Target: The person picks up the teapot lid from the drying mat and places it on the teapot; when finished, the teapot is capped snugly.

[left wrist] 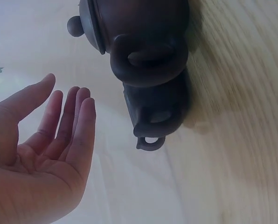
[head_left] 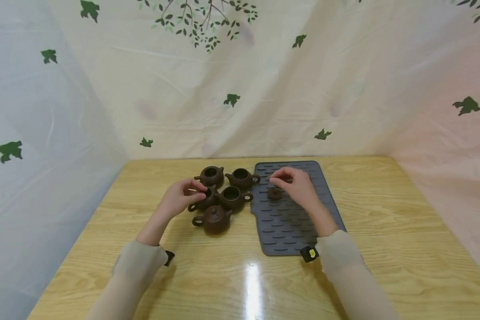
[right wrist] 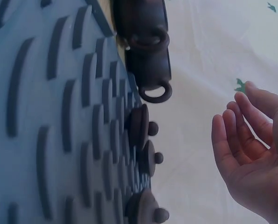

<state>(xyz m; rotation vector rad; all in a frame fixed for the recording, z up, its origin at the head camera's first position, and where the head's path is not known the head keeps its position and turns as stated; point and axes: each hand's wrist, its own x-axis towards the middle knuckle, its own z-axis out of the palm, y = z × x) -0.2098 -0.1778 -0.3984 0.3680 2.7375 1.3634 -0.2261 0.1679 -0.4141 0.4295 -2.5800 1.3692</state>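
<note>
My left hand (head_left: 181,195) hovers over the left teapots, its fingers relaxed and holding nothing; in the left wrist view the hand (left wrist: 50,144) is apart from a lidded teapot (left wrist: 146,28). Above the dark grey mat (head_left: 276,240) is my right hand (head_left: 298,184), empty, near a brown lid (head_left: 274,194). Several lids stand on the mat in the right wrist view, one of them the nearest lid (right wrist: 146,207), away from the right hand (right wrist: 251,149). The front teapot (head_left: 216,221) wears its lid; the teapot beside the mat (head_left: 232,198) is uncovered.
Two more uncovered teapots stand at the back, one at the left (head_left: 212,176) and one touching or close to the mat's edge (head_left: 242,178). A wooden table (head_left: 384,222) lies beneath everything, with a patterned cloth (head_left: 264,111) hanging behind it.
</note>
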